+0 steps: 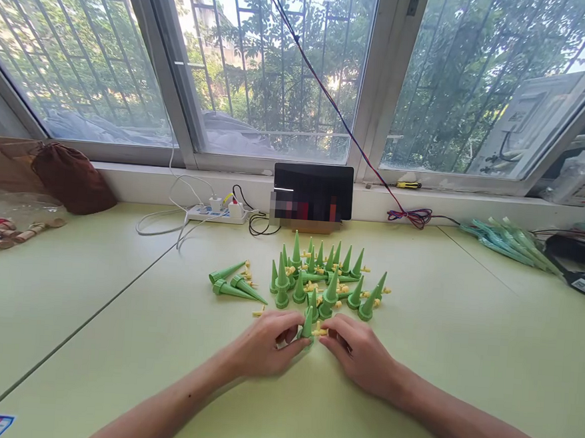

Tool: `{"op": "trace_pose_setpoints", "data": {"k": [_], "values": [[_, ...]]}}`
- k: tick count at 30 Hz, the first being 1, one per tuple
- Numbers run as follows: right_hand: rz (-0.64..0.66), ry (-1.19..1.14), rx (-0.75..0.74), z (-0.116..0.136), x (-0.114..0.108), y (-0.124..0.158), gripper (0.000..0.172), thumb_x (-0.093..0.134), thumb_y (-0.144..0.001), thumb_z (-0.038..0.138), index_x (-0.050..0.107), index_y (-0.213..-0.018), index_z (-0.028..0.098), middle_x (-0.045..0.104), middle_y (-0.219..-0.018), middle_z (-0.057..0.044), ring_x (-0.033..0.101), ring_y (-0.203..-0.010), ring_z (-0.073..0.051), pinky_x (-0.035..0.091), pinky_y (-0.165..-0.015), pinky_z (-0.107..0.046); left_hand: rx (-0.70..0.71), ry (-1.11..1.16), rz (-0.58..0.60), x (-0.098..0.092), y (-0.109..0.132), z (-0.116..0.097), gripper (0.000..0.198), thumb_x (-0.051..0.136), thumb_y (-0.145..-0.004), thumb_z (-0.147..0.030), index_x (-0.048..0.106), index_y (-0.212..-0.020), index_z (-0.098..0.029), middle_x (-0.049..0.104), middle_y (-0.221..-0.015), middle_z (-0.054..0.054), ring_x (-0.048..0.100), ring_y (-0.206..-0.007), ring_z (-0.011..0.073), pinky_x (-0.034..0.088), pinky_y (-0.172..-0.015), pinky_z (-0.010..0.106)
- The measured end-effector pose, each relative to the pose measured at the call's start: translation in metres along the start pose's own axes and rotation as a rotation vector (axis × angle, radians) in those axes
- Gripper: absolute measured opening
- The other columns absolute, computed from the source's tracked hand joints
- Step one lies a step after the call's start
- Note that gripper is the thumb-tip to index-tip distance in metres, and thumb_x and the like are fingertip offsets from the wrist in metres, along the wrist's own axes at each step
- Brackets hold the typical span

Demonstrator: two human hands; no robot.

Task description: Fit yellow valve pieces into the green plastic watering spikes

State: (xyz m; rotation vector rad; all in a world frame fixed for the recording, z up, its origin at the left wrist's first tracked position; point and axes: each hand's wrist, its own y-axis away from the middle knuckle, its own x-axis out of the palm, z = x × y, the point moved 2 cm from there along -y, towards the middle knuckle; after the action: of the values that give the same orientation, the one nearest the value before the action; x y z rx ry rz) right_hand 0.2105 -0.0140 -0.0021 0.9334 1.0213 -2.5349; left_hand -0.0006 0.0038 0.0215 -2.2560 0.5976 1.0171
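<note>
My left hand [271,341] pinches a green cone [308,323] that stands point up near the middle of the table. Just right of it, my right hand [361,350] holds a small yellow fitting [321,331] between thumb and fingers, close against the cone's side. Beyond both hands stand several green cones [331,288] with yellow pieces among them, some cones lying down. Left of that group, several loose green cones [232,289] lie on their sides beside small yellow fittings [247,274]. One more yellow fitting [258,313] lies just behind my left hand.
A dark tablet [313,187] stands at the table's back edge, with a white power strip [217,214] and cables to its left. A brown bag [73,178] sits back left. Coiled wires [413,217] and bundled clear-green packets [511,242] lie back right.
</note>
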Motion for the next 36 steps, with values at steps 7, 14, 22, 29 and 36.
{"op": "trace_pose_setpoints", "data": {"k": [7,14,22,29,36], "values": [[0.015,0.04,-0.045,0.0003,0.0016,0.0014,0.031,0.042,-0.11,0.031,0.063,-0.091,0.019,0.064,-0.079,-0.005,0.058,-0.068,-0.018,0.043,-0.063,-0.028,-0.061,0.093,0.062,0.0027,0.0003,-0.0029,0.03,0.056,-0.091,-0.027,0.038,-0.068,-0.02,0.036,-0.061,-0.007,0.032,-0.055,0.0092,0.026,-0.053,0.023],[0.06,0.103,-0.061,0.0004,0.0029,0.0051,0.043,0.03,-0.113,0.035,0.059,-0.086,0.019,0.063,-0.076,-0.005,0.054,-0.064,-0.017,0.037,-0.06,-0.029,0.008,0.144,0.048,0.0041,-0.0002,-0.0051,0.033,0.057,-0.093,-0.024,0.039,-0.066,-0.019,0.037,-0.062,-0.006,0.031,-0.056,0.0091,0.026,-0.053,0.023],[0.097,0.139,-0.041,-0.0023,0.0059,0.0061,0.046,0.027,-0.112,0.032,0.054,-0.077,0.02,0.062,-0.07,-0.003,0.05,-0.058,-0.016,0.035,-0.057,-0.03,0.09,0.086,0.027,0.0061,0.0036,-0.0041,0.024,0.057,-0.097,-0.023,0.055,-0.074,-0.018,0.045,-0.065,-0.004,0.037,-0.057,0.0104,0.03,-0.054,0.023],[0.072,0.063,-0.008,-0.0023,0.005,0.0029,0.039,0.035,-0.111,0.028,0.057,-0.079,0.02,0.065,-0.073,-0.003,0.056,-0.063,-0.017,0.04,-0.06,-0.03,0.11,0.041,-0.011,0.0034,0.0011,-0.0029,0.016,0.058,-0.095,-0.023,0.059,-0.08,-0.018,0.052,-0.067,-0.002,0.041,-0.056,0.0105,0.032,-0.052,0.022],[0.007,0.004,0.021,-0.001,0.0009,0.0007,0.02,0.045,-0.108,0.027,0.064,-0.105,0.02,0.069,-0.089,-0.006,0.064,-0.077,-0.02,0.05,-0.069,-0.032,0.027,0.033,-0.071,0.0017,-0.0001,0.0012,0.029,0.059,-0.093,-0.022,0.044,-0.068,-0.019,0.048,-0.064,-0.004,0.038,-0.056,0.0094,0.031,-0.053,0.022]]}}
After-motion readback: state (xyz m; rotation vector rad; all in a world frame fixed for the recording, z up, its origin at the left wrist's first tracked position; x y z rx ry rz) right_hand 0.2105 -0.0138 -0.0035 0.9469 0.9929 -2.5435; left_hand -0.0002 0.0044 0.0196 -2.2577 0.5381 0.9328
